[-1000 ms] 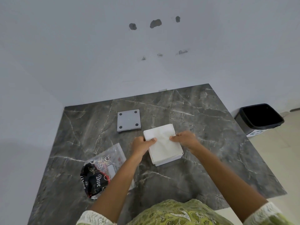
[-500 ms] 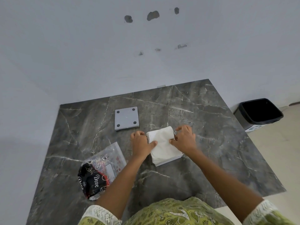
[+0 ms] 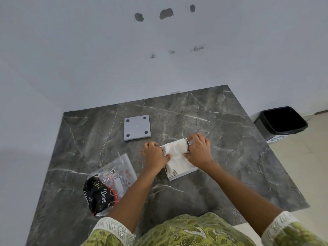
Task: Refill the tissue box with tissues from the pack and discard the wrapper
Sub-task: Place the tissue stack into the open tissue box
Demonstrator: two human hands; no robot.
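A stack of white tissues [image 3: 177, 157] sits in a shallow white tissue box [image 3: 184, 174] at the middle of the dark marble table [image 3: 230, 157]. My left hand [image 3: 154, 155] presses on the stack's left side and my right hand [image 3: 198, 150] presses on its right side, so the stack bows between them. The box's grey square lid [image 3: 137, 127], with a dark dot near each corner, lies flat behind my left hand. The clear and black plastic wrapper [image 3: 108, 185] lies crumpled at the front left, under my left forearm.
A black waste bin [image 3: 282, 121] stands on the floor off the table's right rear corner. White walls close in the table at the back and on the left. My green patterned clothing fills the bottom edge.
Both hands have moved inward over the tissue stack and squeezed it narrower. The stack has sunk into the white box, whose rim now shows at the front.
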